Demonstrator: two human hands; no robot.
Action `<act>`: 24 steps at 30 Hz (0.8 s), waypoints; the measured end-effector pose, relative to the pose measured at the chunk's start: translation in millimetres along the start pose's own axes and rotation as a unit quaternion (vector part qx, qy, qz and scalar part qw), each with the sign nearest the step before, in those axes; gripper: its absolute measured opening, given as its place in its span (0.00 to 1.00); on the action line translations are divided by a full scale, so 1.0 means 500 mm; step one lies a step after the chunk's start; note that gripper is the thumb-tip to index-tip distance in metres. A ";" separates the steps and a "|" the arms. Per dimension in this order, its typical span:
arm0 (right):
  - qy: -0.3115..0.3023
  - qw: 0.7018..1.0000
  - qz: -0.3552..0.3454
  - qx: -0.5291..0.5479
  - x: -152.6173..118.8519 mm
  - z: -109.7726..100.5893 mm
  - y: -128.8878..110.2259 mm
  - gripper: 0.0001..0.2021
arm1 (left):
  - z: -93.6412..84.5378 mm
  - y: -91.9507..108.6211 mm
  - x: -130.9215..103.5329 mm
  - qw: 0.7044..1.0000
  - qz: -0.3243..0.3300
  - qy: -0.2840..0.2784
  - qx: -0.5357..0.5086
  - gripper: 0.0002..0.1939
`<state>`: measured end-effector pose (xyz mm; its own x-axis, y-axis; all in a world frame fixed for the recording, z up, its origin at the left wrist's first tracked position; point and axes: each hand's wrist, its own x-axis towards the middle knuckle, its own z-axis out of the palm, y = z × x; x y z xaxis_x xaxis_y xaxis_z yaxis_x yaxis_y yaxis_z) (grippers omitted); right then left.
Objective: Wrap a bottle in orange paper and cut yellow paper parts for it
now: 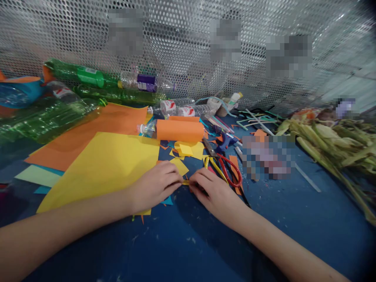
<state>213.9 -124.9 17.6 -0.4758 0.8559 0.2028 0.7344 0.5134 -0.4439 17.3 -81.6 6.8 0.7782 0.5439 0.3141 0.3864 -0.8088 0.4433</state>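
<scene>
A small strip of yellow paper (185,182) stretches between my two hands, just above the blue table. My left hand (157,184) pinches its left end, with the wrist over a large yellow sheet (117,164). On the other end, the fingers of my right hand (216,192) are closed. Red-handled scissors (232,170) and a yellow-handled pair (216,168) lie just beyond my right hand. Farther back, a clear bottle wrapped in orange paper (180,130) lies on its side. Yellow paper scraps (189,149) are scattered in front of it.
Green plastic bottles (49,117) and clear bottles (179,107) line the back by a perforated metal screen (176,47). Orange sheets (76,137) lie at left. A blue glue gun (226,141) lies past the scissors. Dry corn husks (331,145) pile up at right.
</scene>
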 end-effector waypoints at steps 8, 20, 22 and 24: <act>0.014 0.999 0.027 0.026 0.002 0.003 0.008 0.06 | -0.002 0.002 0.000 1.000 0.001 -0.015 0.020 0.11; 0.012 0.999 0.034 0.013 0.001 0.004 0.005 0.06 | -0.003 0.000 -0.001 1.000 0.024 0.003 0.010 0.10; 0.008 0.999 0.032 0.010 0.000 0.004 0.005 0.05 | -0.003 0.000 -0.001 1.000 0.024 0.005 0.010 0.10; 0.002 1.000 0.028 0.008 0.000 0.004 0.006 0.05 | -0.001 0.000 -0.001 1.000 0.020 0.009 0.012 0.10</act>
<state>215.4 -123.4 14.5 -0.4318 0.8836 0.1810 0.7525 0.4635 -0.4678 16.5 -81.8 7.2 0.7846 0.5147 0.3456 0.3674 -0.8351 0.4095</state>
